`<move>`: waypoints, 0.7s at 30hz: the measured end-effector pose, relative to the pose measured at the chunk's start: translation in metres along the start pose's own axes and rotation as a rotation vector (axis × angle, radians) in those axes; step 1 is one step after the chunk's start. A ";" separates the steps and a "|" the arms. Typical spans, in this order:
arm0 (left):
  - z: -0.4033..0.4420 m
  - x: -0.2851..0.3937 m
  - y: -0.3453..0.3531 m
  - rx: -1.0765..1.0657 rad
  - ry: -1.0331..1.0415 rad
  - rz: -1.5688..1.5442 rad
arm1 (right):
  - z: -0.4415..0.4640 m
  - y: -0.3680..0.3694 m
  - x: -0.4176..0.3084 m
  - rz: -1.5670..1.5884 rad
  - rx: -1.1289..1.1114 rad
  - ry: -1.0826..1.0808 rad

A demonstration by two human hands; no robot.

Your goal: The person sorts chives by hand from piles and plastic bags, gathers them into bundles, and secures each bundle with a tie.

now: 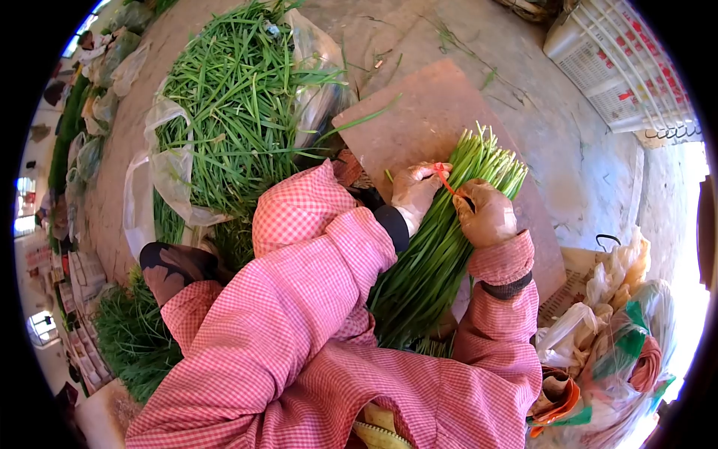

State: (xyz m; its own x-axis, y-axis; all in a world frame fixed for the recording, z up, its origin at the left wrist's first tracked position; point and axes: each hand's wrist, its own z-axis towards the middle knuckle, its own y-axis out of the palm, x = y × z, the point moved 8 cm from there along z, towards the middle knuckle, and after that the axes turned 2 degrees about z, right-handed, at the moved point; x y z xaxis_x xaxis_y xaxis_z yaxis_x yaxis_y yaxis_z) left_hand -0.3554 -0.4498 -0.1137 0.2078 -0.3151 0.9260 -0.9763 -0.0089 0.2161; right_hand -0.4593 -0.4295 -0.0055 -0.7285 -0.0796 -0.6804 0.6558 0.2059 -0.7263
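Two hands meet at one red tie (445,180), beside left edge of green stalk bundle (426,273); wrap on hidden side: we cannot tell. Left hand (413,196): fingertips pinched on red tie. Right hand (488,217): thumb and finger together on same tie, over stalks. Green stalk bundle slants across brown board (419,105), pale ends far right. Risks we note: hard, uneven pull could snap red tie; slack could let outer stalks slide out.
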 end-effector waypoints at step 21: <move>-0.001 -0.001 -0.003 0.030 -0.010 -0.018 | -0.002 -0.004 -0.002 -0.029 0.039 0.003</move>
State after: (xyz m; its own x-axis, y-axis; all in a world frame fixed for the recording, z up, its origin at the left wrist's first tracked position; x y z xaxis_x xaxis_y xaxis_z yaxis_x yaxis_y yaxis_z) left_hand -0.3531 -0.4486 -0.1148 0.2245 -0.3244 0.9189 -0.9739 -0.0431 0.2227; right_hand -0.4605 -0.4281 -0.0012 -0.7482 -0.0824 -0.6584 0.6413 0.1650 -0.7494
